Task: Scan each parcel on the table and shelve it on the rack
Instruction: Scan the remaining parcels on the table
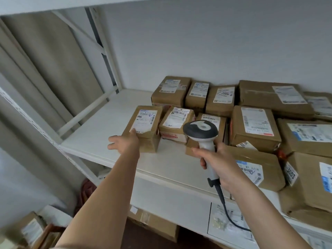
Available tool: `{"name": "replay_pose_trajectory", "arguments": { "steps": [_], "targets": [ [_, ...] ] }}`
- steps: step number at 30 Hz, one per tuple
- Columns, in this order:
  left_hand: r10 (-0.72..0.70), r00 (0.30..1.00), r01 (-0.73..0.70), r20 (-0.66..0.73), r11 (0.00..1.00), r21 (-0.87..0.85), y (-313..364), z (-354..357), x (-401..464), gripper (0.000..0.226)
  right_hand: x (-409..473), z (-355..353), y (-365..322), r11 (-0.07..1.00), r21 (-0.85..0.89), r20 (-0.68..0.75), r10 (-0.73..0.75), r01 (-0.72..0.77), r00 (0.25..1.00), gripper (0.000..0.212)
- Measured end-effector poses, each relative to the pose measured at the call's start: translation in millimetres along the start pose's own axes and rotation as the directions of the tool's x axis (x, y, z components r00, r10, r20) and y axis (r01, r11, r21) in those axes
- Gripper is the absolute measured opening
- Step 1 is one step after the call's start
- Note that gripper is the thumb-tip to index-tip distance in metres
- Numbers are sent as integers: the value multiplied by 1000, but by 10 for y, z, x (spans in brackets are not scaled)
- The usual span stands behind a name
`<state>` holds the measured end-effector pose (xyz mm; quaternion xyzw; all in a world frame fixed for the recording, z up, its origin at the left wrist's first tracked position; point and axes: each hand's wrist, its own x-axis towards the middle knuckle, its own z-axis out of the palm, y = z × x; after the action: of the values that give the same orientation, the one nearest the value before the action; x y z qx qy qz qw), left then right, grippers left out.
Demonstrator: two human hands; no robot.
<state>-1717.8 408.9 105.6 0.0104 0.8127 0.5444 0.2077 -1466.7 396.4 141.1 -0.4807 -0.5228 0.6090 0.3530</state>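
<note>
A small brown cardboard parcel point(145, 126) with a white label lies on the white rack shelf point(107, 123), leftmost of several parcels. My left hand point(125, 141) touches its near left corner, thumb on top by the label, the other fingers spread out to the left. My right hand point(215, 162) grips the handle of a grey and white barcode scanner point(201, 130). The scanner's head points toward the parcels behind it, and its cable point(226, 209) hangs down to the right.
Several more labelled brown parcels point(255, 126) fill the shelf's middle and right. The shelf's left part is bare, bounded by white rack posts point(106, 51). Boxes point(154, 223) sit on the lower shelf and a carton point(30, 229) at the bottom left.
</note>
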Motion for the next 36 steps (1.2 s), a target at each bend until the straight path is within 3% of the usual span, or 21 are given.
{"name": "replay_pose_trajectory", "arguments": {
  "steps": [5, 10, 13, 15, 17, 20, 22, 25, 28, 31, 36],
  "targets": [
    [101, 994, -105, -43, 989, -101, 67, 266, 15, 61, 228, -116, -77, 1000, 14, -38, 10, -10, 999, 25],
    [70, 997, -72, -18, 984, -161, 91, 473, -126, 54, 278, -270, -90, 998, 69, -64, 7, -3, 998, 28],
    [47, 991, -52, -124, 998, -40, 126, 536, -288, 54, 190, -347, -87, 997, 80, -100, -11, 19, 995, 25],
    [129, 971, -132, -201, 991, -2, 170, 555, -473, 46, 98, -400, -91, 995, 95, -127, -11, 23, 992, 25],
    [286, 943, -297, -167, 954, -44, 203, 592, -720, 42, -39, -473, -97, 994, 110, -165, -1, 20, 986, 27],
    [576, 817, -576, -34, 810, -108, 192, 707, -1146, 41, -356, -632, -87, 988, 138, -254, -29, 66, 967, 26],
    [678, 734, -658, 35, 724, -207, 125, 833, -1471, 39, -642, -783, -38, 980, 160, -330, -58, 116, 942, 24],
    [743, 632, -663, 222, 666, -342, -56, 908, -2118, 35, -1110, -1060, 61, 971, 190, -456, -43, 144, 889, 22],
    [791, 473, -644, 389, 611, -460, -361, 904, -2811, 28, -1634, -1368, 163, 962, 225, -578, 2, 157, 816, 24],
    [822, 289, -599, 490, 555, -578, -572, 990, -3478, 25, -2196, -1720, 244, 961, 203, -726, 20, 187, 688, 23],
    [830, 63, -463, 555, 517, -720, -793, 1003, -4804, 31, -3126, -2396, 366, 956, 149, -907, 30, 253, 419, 26]
  ]
}}
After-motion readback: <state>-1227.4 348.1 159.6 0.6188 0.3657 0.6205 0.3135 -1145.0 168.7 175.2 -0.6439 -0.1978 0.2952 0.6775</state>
